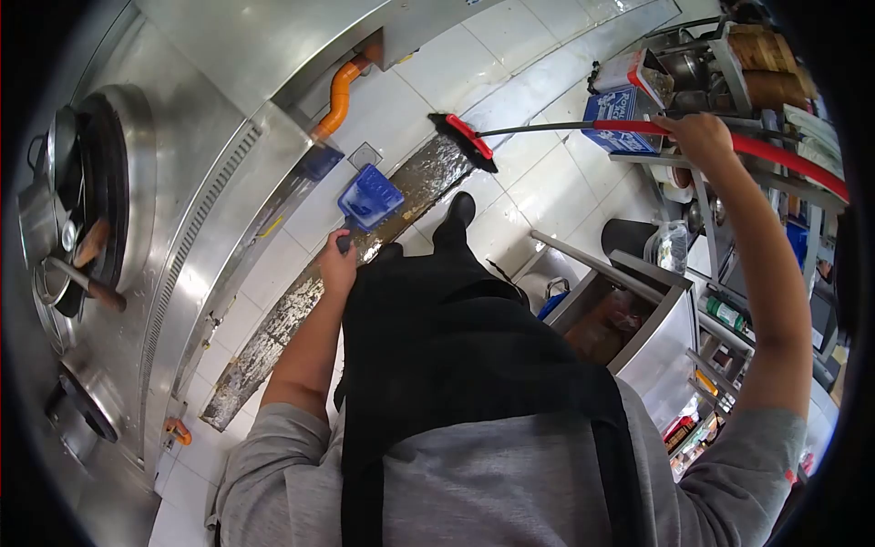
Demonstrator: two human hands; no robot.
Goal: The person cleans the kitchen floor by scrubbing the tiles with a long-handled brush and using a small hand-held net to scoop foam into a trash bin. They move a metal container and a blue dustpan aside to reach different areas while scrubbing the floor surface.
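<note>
Shirt (pixel 497 479), broom (pixel 629 127) in right grip (pixel 700 139)

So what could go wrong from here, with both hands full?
The strip looks wet and lies close to the boot, so a step onto it might slip. The broom crosses right by the blue box and the loaded shelf; a wide swing of the right hand could knock something down. The left hand holds the dustpan only by its handle, so a tilt could spill anything in it.
</note>
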